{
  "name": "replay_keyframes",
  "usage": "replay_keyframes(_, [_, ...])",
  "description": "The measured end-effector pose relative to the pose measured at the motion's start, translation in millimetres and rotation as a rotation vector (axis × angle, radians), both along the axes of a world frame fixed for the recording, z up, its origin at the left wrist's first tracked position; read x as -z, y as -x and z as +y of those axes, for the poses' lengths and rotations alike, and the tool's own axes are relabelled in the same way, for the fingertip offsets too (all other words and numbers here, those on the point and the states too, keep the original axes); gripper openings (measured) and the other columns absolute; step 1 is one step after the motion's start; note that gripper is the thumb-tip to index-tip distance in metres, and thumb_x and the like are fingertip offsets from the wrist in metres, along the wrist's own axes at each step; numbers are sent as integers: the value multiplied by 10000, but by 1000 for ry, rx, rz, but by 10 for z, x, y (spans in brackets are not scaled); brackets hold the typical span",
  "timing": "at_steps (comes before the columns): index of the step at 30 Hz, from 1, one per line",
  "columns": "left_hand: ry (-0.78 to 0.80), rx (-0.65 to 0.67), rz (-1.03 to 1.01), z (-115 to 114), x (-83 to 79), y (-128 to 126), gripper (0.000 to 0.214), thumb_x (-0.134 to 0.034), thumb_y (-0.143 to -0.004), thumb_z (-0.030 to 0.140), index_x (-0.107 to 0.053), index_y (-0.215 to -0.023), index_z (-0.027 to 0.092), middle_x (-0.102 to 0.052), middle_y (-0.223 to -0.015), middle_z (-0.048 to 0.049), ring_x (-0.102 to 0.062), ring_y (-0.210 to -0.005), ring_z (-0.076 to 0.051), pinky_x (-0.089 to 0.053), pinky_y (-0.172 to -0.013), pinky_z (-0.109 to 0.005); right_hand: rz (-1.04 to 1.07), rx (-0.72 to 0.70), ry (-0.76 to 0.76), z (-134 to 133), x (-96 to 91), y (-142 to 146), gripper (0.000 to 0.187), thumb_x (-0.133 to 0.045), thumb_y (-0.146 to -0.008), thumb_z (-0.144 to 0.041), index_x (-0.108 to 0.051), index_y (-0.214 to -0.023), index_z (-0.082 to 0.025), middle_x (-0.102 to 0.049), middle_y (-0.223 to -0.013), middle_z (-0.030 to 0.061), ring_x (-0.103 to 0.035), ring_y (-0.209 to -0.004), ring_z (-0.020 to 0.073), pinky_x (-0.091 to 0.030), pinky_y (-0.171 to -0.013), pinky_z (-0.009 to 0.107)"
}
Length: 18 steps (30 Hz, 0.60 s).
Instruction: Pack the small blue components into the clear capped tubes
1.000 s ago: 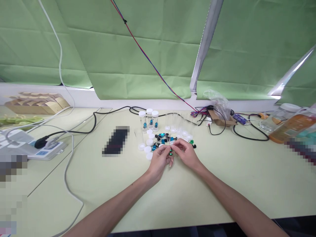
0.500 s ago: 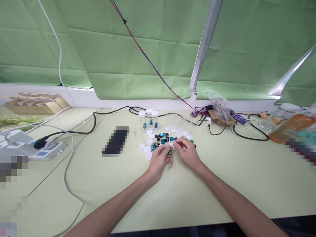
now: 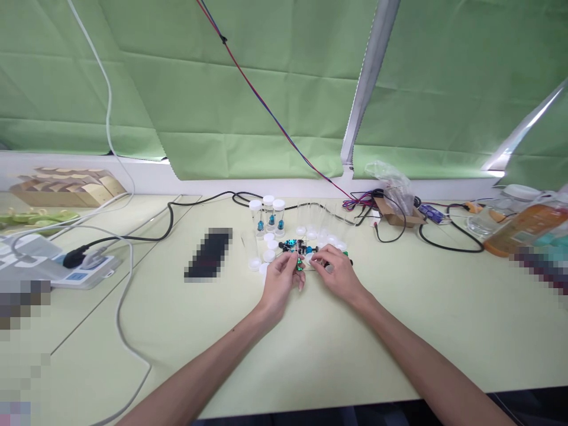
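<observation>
In my left hand (image 3: 279, 281), thumb and fingers pinch a small shiny green part (image 3: 299, 264) with a thin pale stem standing up from it. My right hand (image 3: 339, 272) is just to the right, its thumb and forefinger closed together beside a white cap (image 3: 309, 258). Whether those fingertips hold anything is too small to tell. Past both hands lies a pile of small blue and black parts (image 3: 291, 244) with thin metal stems, partly covered by my fingers. Several white caps (image 3: 268, 255) lie left of the pile.
Three capped clear tubes (image 3: 278, 219) with blue parts inside stand behind the pile. Several clear tubes (image 3: 312, 225) stand right of them, and another tube (image 3: 252, 254) on the left. A pixelated dark object (image 3: 208, 254), a power strip (image 3: 89, 272) and cables lie further left.
My left hand has moved slightly left with the green part, widening the gap to my right hand. The right hand has barely moved.
</observation>
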<state>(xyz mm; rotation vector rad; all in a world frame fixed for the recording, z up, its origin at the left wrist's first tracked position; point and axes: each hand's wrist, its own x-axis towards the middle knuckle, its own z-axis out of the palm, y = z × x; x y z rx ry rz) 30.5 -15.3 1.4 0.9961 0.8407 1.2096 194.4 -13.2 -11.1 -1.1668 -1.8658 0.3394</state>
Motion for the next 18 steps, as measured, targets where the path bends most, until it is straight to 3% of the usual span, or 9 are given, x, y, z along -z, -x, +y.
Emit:
replay_keyframes(8, [-183, -68, 181, -5, -37, 34, 328, -572, -870, 492, -576, -807, 171, -553, -701, 7, -539, -475, -97, -433, -440, -236, -288, 13, 41, 5, 34, -20, 66, -635, -890, -208, -701, -892, -199, -582, -890, 57, -512, -900, 227, -397, -820, 376])
replay_keyframes(18, [-172, -72, 146, -45, -37, 1, 331, -582, -864, 490, -589, -808, 164, -542, -716, 0, -537, -476, -96, -428, -416, -228, -395, 92, 95, 21, 76, -4, 44, -640, -877, -159, -656, -841, -179, -571, -894, 65, -493, -905, 231, -411, -820, 364])
